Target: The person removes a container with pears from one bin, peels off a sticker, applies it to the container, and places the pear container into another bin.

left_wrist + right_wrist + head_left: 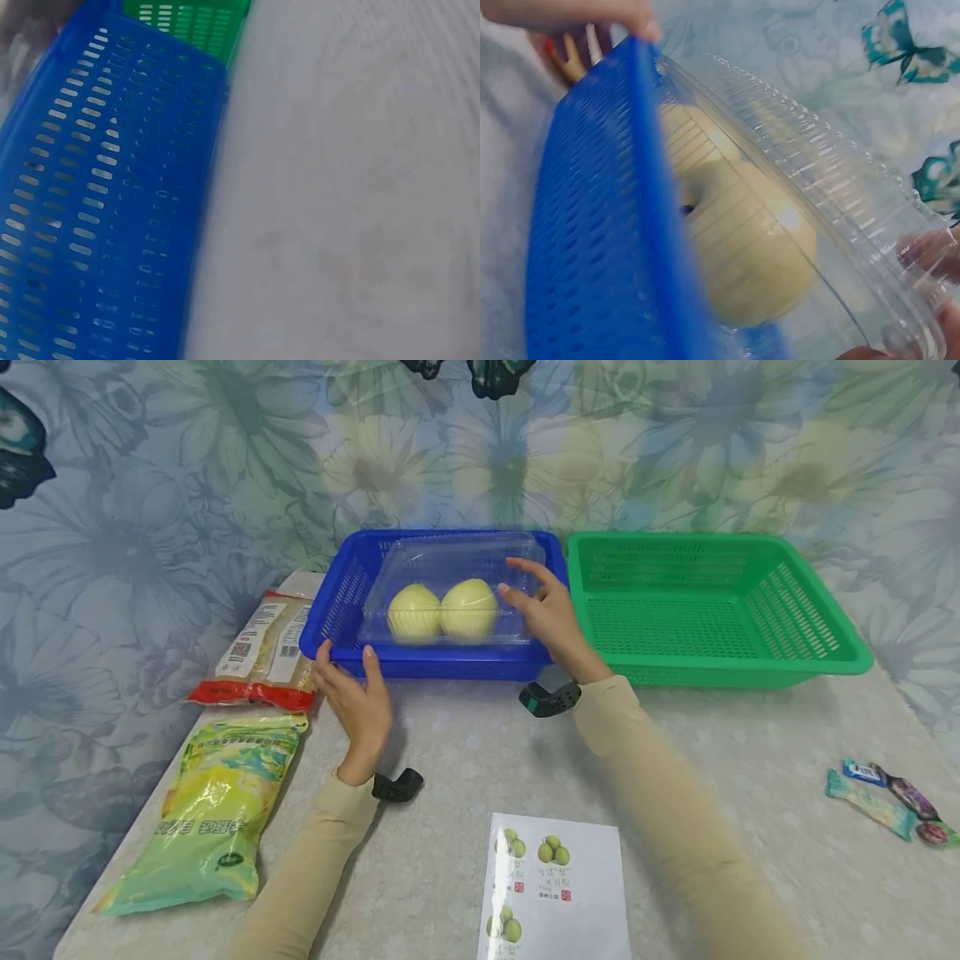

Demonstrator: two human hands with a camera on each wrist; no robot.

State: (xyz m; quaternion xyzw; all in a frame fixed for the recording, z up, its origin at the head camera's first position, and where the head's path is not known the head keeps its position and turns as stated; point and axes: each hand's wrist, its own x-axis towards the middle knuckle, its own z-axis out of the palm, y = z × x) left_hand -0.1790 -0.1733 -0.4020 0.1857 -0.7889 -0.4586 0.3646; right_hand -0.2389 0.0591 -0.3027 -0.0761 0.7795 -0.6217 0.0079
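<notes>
Two round, pale yellow fruits (469, 610) lie in a clear plastic clamshell box (450, 560), which sits tilted within the blue basket (427, 664). At the box's right side, my right hand (551, 618) holds its edge between thumb and fingers. In the right wrist view, fingertips (934, 255) show through the clear plastic. My left hand (356, 706) is at the basket's front left corner, thumb on the front and fingers on the left rim. The left wrist view shows mainly the basket's slotted wall (97, 202).
A green basket (720, 672) stands right beside the blue one. On the left lie a grain packet (262, 647) and a green-yellow bag (202, 818). A sheet of fruit labels (562, 885) lies in front, and several wrapped sweets (873, 806) at the right.
</notes>
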